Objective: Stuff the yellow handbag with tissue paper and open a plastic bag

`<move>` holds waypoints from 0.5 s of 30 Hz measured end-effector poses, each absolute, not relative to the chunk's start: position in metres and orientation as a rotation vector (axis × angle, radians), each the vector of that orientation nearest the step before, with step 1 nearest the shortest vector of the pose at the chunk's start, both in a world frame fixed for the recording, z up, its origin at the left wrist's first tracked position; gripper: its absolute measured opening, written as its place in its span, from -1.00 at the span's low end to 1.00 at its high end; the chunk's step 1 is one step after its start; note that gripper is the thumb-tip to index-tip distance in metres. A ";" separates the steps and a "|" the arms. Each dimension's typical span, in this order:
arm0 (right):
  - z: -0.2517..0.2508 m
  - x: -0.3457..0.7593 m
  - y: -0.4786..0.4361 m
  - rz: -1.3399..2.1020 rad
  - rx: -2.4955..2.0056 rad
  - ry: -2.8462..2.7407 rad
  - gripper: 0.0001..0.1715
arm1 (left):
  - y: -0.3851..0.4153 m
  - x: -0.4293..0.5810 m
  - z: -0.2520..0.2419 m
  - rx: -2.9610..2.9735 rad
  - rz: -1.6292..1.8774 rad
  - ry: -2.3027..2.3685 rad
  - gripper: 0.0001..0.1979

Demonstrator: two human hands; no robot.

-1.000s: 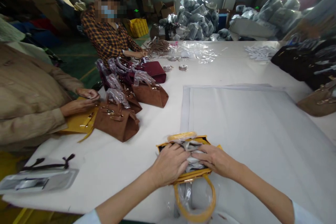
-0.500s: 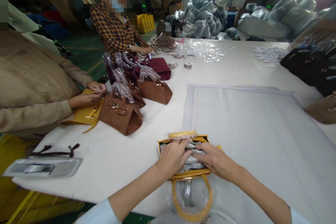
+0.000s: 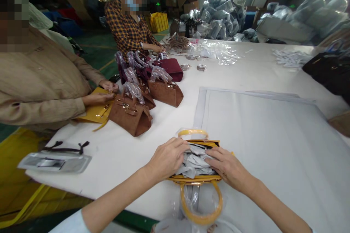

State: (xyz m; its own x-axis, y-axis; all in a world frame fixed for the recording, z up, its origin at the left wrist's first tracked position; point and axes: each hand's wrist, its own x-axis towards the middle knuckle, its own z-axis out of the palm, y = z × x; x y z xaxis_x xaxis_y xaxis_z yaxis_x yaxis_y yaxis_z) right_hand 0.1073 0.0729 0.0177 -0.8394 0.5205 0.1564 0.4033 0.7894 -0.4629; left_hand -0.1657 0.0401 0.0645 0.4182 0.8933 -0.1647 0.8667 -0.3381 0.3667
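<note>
Both forearms (image 3: 275, 204) reach forward and converge. The left hand (image 3: 165, 158) and right hand (image 3: 228, 169) sit apart, backs upward, fingers (image 3: 215, 153) angled inward; the left fingertips' curl is hard to judge.

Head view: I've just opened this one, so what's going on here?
The left hand is at the left end of an open yellow bag, the right hand at its right. Crumpled grey-white stuffing shows between them. To the left, a co-worker in a tan shirt handles another yellow bag beside a brown bag.
</note>
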 end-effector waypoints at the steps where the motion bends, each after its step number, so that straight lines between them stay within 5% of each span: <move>1: 0.020 0.106 0.074 0.597 -0.718 -2.743 -0.70 | 0.036 -0.163 0.060 2.278 0.096 1.432 -0.66; 7: 0.015 0.100 0.081 0.508 -1.032 -2.938 -0.79 | 0.039 -0.151 0.020 2.168 -0.124 1.390 -0.72; 12: 0.025 0.105 0.084 0.484 -0.994 -2.985 -0.78 | 0.038 -0.166 0.039 2.109 0.149 1.317 -0.57; 15: 0.046 0.107 0.076 0.512 -0.896 -2.859 -0.70 | 0.025 -0.172 0.060 2.172 0.334 1.247 -0.69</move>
